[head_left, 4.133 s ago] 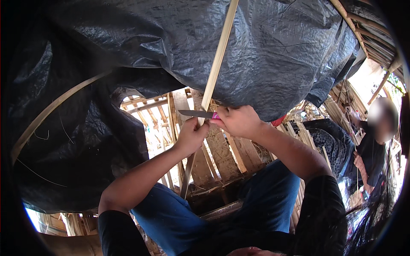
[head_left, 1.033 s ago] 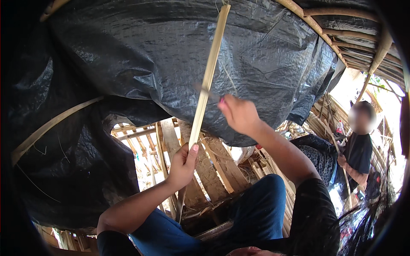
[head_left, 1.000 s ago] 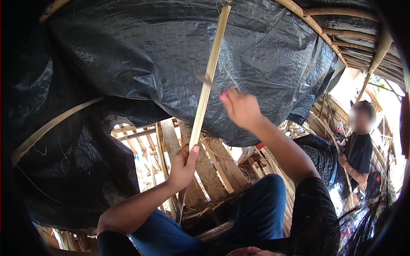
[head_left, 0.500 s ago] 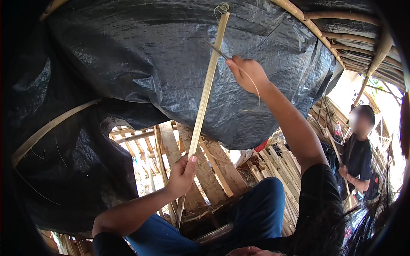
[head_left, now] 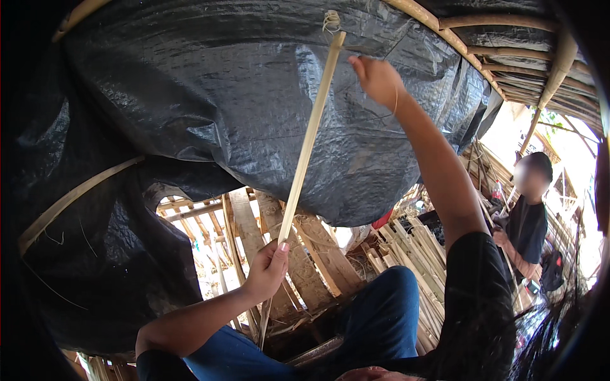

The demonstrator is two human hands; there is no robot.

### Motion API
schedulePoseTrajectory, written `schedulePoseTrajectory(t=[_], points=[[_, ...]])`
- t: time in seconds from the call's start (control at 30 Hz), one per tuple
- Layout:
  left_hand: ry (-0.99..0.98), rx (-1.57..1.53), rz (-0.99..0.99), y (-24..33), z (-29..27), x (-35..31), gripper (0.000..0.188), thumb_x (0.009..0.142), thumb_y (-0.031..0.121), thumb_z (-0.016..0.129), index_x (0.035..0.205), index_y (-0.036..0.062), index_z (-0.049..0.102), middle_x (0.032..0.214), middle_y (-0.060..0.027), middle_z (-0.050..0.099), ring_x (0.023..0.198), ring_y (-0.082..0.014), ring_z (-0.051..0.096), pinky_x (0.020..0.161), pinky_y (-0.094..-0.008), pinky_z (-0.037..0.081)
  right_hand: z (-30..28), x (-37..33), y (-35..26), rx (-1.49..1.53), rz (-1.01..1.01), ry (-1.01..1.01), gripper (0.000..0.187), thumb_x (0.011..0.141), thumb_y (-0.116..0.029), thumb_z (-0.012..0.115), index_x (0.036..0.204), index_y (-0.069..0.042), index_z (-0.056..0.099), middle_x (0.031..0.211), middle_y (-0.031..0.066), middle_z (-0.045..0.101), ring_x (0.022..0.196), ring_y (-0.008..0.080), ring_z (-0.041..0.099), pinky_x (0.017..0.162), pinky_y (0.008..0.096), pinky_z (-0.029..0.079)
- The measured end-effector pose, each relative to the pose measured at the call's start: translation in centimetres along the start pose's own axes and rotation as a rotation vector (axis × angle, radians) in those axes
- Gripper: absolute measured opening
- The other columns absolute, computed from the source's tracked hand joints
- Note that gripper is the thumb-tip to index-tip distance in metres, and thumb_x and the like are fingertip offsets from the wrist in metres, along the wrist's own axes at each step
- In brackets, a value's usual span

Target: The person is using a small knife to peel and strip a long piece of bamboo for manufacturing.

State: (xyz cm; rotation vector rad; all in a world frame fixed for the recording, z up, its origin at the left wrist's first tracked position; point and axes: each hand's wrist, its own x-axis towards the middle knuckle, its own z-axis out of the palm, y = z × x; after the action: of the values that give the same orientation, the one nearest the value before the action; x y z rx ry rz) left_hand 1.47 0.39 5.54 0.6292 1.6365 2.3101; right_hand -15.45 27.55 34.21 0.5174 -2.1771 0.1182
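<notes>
A long, pale bamboo strip [head_left: 313, 130] slants up in front of me. My left hand [head_left: 267, 272] is closed round its lower part, and its bottom end reaches down between my legs. Near the strip's upper end, my right hand [head_left: 379, 82] is closed on a knife, whose narrow blade is blurred and hard to see against the dark sheet. A thin curved strand hangs by the right wrist. Curled shavings [head_left: 331, 21] cling at the top end of the strip.
A black plastic sheet [head_left: 254, 108] hangs ahead. Wooden planks [head_left: 302, 260] lie below it. Several cut bamboo strips [head_left: 416, 254] are piled at the right. Farther right, another person [head_left: 528, 216] holds a long strip. Bamboo poles [head_left: 559, 70] support the roof.
My right hand has moved up towards the strip's top end, and the knife with it. The left hand still grips the strip, slightly lower in view. The shavings at the tip have shifted.
</notes>
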Motion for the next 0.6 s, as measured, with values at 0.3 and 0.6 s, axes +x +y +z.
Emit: schedulePoseTrajectory(t=[0.3,0.6], points=[[-0.009,0.003,-0.048,-0.1,0.5,0.3,0.036,0.102,0.036,0.041,0.079,0.0096,0.046,0.057,0.0051,0.038,0.047,-0.0041,0.035,0.044,-0.0219,0.031,-0.1,-0.2,0.2,-0.054,0.11,0.002,0.051,0.1,-0.044,0.035,0.089,-0.002,0.062,0.079,0.0243,0.065,0.078,0.0443,0.063,0.07,0.0515,0.05],[0.12,0.188,-0.058,0.3,-0.2,1.6,0.031,0.1,0.033,0.048,0.086,0.0053,0.05,0.059,0.0017,0.048,0.044,-0.0056,0.042,0.04,-0.0234,0.034,4.4,-8.7,-2.2,0.11,0.16,-0.105,0.052,0.101,-0.043,0.031,0.086,0.0,0.057,0.074,0.0251,0.063,0.071,0.0454,0.062,0.066,0.0524,0.05]])
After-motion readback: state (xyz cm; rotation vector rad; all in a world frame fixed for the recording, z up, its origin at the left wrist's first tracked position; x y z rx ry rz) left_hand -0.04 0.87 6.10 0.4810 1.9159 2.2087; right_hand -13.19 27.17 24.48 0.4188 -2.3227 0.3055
